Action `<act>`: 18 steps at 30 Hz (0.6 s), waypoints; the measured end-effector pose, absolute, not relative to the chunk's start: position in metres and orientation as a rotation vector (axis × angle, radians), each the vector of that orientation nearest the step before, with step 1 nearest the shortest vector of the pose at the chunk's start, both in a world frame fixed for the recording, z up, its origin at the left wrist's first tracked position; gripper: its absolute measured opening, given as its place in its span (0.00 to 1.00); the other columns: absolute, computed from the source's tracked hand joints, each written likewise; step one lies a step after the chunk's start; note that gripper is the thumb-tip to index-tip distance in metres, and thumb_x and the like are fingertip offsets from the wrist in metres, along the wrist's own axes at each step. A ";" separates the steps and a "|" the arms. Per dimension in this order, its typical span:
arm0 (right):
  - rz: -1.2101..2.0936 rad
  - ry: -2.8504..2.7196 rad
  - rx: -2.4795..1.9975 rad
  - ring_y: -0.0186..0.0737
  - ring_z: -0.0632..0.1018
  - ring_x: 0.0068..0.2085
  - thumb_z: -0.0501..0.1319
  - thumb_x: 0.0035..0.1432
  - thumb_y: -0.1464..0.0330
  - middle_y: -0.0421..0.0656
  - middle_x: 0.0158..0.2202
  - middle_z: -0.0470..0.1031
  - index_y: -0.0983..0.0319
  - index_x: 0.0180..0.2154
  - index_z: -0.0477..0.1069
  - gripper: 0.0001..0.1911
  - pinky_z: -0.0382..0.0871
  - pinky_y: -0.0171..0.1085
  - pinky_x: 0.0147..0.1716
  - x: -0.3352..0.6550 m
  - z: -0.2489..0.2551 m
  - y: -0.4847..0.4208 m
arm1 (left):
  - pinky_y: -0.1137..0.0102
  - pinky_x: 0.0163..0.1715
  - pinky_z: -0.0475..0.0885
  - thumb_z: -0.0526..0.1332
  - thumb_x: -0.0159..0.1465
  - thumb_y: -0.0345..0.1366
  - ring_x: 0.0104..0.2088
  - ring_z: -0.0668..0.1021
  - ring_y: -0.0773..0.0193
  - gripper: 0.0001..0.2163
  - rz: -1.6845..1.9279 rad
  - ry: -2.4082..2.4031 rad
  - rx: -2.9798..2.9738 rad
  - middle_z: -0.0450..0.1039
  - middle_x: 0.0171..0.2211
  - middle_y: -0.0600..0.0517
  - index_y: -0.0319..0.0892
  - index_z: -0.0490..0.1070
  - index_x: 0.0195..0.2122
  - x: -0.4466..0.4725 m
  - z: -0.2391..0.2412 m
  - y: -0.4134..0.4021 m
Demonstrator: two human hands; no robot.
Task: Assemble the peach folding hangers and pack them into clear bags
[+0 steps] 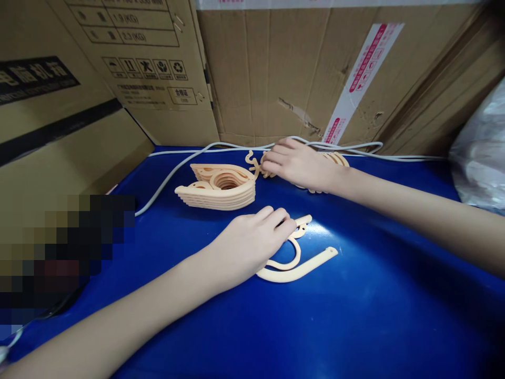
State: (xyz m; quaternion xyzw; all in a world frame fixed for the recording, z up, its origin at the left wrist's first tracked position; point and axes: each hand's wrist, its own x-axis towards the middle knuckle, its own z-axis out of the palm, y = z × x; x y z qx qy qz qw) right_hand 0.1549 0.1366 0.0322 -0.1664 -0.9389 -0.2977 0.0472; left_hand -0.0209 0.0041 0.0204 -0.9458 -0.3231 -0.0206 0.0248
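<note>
My left hand is closed on a beige plastic folding hanger at the middle of the blue table. The hanger's curved arm and inner ring show past my fingers, while its other end is hidden under them. Farther back, my right hand rests over a pile of similar beige hangers, its fingers curled on one near a small hook. My palm covers most of that pile. To the left of it stands a neat stack of folded hangers, apart from my left hand.
A white cable runs along the back of the blue table. Cardboard boxes wall off the back and the left side. Clear plastic wrapping bulges in at the right. A blurred dark object lies at the left edge.
</note>
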 end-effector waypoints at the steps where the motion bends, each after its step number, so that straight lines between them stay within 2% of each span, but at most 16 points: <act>1: -0.902 -2.835 -0.545 0.44 0.75 0.46 0.43 0.70 0.75 0.48 0.43 0.77 0.64 0.49 0.71 0.19 0.65 0.48 0.49 0.159 0.036 0.136 | 0.69 0.30 0.68 0.56 0.69 0.29 0.42 0.73 0.60 0.09 -0.070 -0.992 -2.924 0.71 0.49 0.51 0.41 0.64 0.49 -0.021 0.020 0.004; 4: -0.822 -2.684 -0.658 0.44 0.75 0.44 0.43 0.71 0.72 0.46 0.42 0.77 0.62 0.46 0.71 0.19 0.66 0.47 0.48 0.180 0.048 0.128 | 0.70 0.30 0.68 0.55 0.69 0.26 0.43 0.73 0.61 0.11 -0.087 -0.972 -2.912 0.71 0.48 0.51 0.42 0.63 0.52 -0.022 0.019 0.003; 6: -0.756 -2.507 -0.725 0.45 0.75 0.46 0.47 0.70 0.70 0.48 0.46 0.76 0.60 0.44 0.71 0.14 0.66 0.45 0.44 0.197 0.054 0.114 | 0.70 0.31 0.68 0.55 0.69 0.25 0.42 0.73 0.61 0.12 -0.097 -0.965 -2.896 0.71 0.48 0.51 0.42 0.62 0.52 -0.022 0.019 0.003; 7: -0.726 -2.442 -0.776 0.46 0.75 0.45 0.50 0.69 0.69 0.49 0.45 0.76 0.60 0.44 0.71 0.11 0.66 0.45 0.42 0.206 0.055 0.105 | 0.69 0.31 0.68 0.54 0.69 0.25 0.42 0.73 0.61 0.12 -0.096 -0.964 -2.890 0.71 0.48 0.51 0.42 0.62 0.53 -0.022 0.019 0.003; 10: -0.535 -2.243 -0.765 0.42 0.75 0.34 0.58 0.63 0.71 0.46 0.33 0.75 0.59 0.38 0.69 0.02 0.65 0.43 0.33 0.229 0.052 0.065 | 0.69 0.31 0.68 0.54 0.67 0.24 0.42 0.73 0.61 0.12 -0.060 -0.969 -2.886 0.71 0.48 0.50 0.40 0.63 0.51 -0.022 0.021 0.002; 14: -0.094 -2.054 -0.912 0.43 0.76 0.33 0.64 0.55 0.75 0.43 0.31 0.74 0.55 0.36 0.66 0.11 0.68 0.43 0.31 0.251 0.035 0.010 | 0.68 0.32 0.68 0.54 0.63 0.20 0.41 0.73 0.58 0.14 0.014 -0.995 -2.878 0.71 0.46 0.49 0.39 0.65 0.49 -0.021 0.024 0.001; 16: 0.101 -2.004 -1.002 0.45 0.78 0.33 0.64 0.54 0.75 0.43 0.31 0.75 0.54 0.34 0.66 0.11 0.70 0.45 0.31 0.259 0.025 -0.007 | 0.66 0.33 0.69 0.54 0.62 0.19 0.41 0.73 0.57 0.15 0.016 -0.997 -2.875 0.71 0.45 0.48 0.38 0.66 0.48 -0.021 0.025 0.000; 18: 0.133 -2.018 -1.049 0.45 0.78 0.31 0.65 0.54 0.75 0.44 0.31 0.77 0.54 0.34 0.67 0.11 0.72 0.43 0.28 0.265 0.017 -0.015 | 0.66 0.33 0.69 0.53 0.62 0.18 0.41 0.73 0.56 0.15 0.004 -0.996 -2.879 0.71 0.45 0.48 0.38 0.66 0.48 -0.022 0.025 0.000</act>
